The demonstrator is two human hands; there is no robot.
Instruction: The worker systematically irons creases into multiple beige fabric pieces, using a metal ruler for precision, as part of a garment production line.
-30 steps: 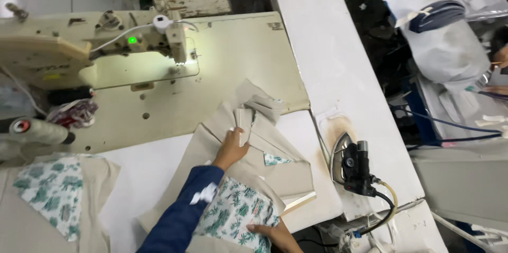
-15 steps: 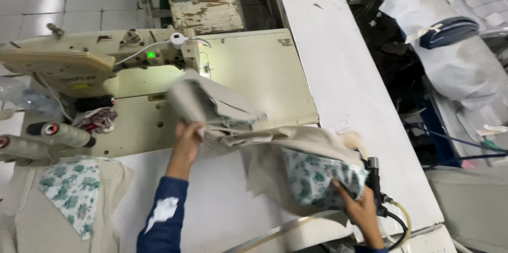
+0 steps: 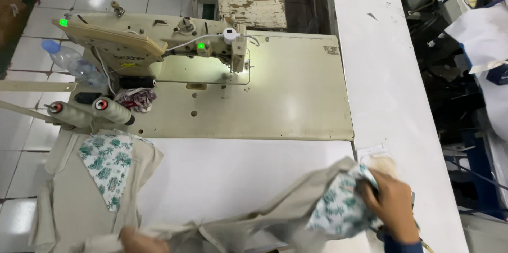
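cropping left hand (image 3: 138, 240) under beige garment (image 3: 275, 217)

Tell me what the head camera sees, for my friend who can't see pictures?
A person's right hand grips a beige garment with a green floral lining, stretched across a white table to the left hand at the bottom edge. Behind stands a cream sewing machine with green lights; a similar folded garment lies to the left.

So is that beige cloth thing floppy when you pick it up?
Probably floppy: the beige garment sags and creases between the left hand and right hand. Likely light, since it bunches easily in one grip.
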